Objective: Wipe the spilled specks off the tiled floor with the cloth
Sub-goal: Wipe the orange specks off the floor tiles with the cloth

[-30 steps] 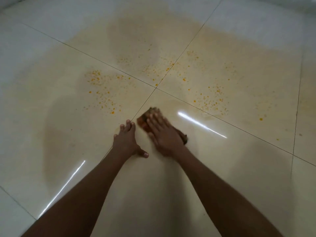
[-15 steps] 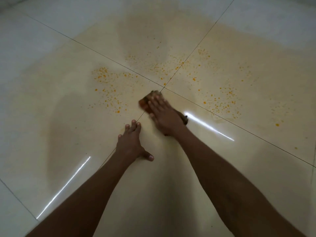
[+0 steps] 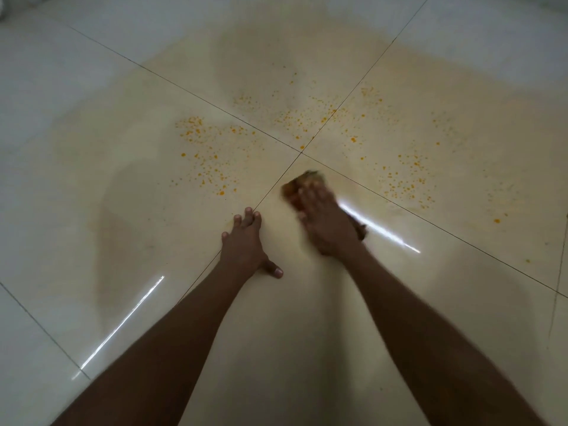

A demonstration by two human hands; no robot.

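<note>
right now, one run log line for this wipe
step: wiping | right hand: pressing cloth near tile joint | left hand: flat on floor | orange specks: unwiped ahead

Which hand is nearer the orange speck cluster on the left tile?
Left. The left hand lies flat just below that cluster, fingertips short of its lowest specks. The right hand presses the cloth on the next tile, across the grout line.

glossy cream tiled floor [image 3: 129, 229] with dark grout lines crossing near the middle. orange specks [image 3: 209, 155] lie scattered over the far tiles around that crossing. a brown cloth [image 3: 299, 184] lies on the near right tile just below the crossing, under the right hand [image 3: 327, 222]. the left hand [image 3: 246, 247] rests flat beside it.
</note>
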